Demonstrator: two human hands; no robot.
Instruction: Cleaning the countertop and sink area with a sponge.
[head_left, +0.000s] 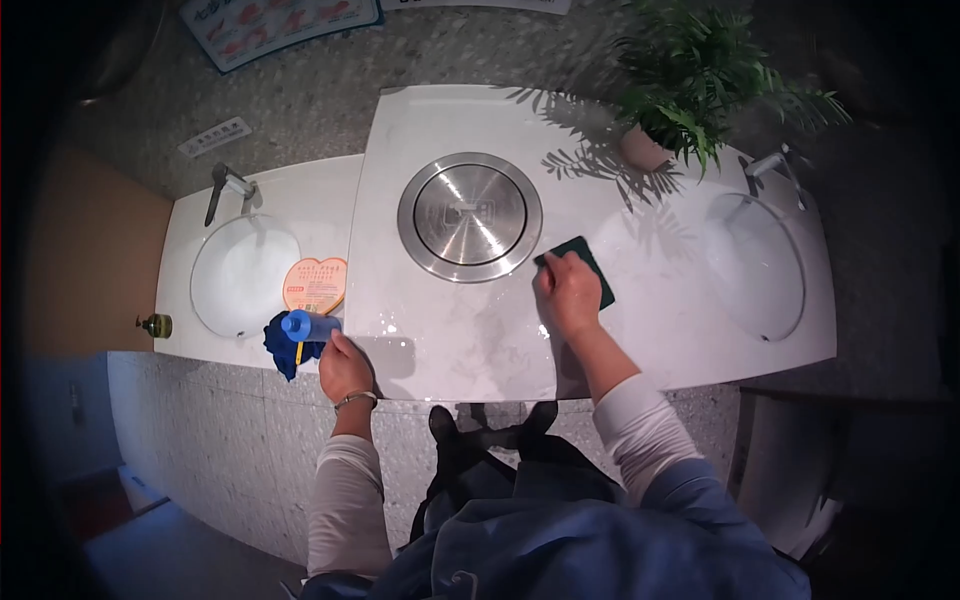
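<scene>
My left hand (346, 371) holds a blue plastic bottle (321, 328) by its lower end, tilted on its side, near the counter's front edge. Behind the bottle lies a crumpled dark blue cloth (283, 352) with a yellow strip beside it. My right hand (571, 289) grips a dark green scouring pad (596, 274) against the white countertop (457, 330), right of a round stainless steel lid (470, 214) set in the counter. Wet spots and smears shine on the counter between my hands. A heart-shaped orange sign (315, 283) bearing writing stands by the left basin.
White basins sit at the left (244, 277) and right (754, 270), each with a faucet (232, 184) behind. A potted plant (646, 146) stands at the back right. A pump bottle (158, 325) is at the far left edge. Printed signs are on the back wall.
</scene>
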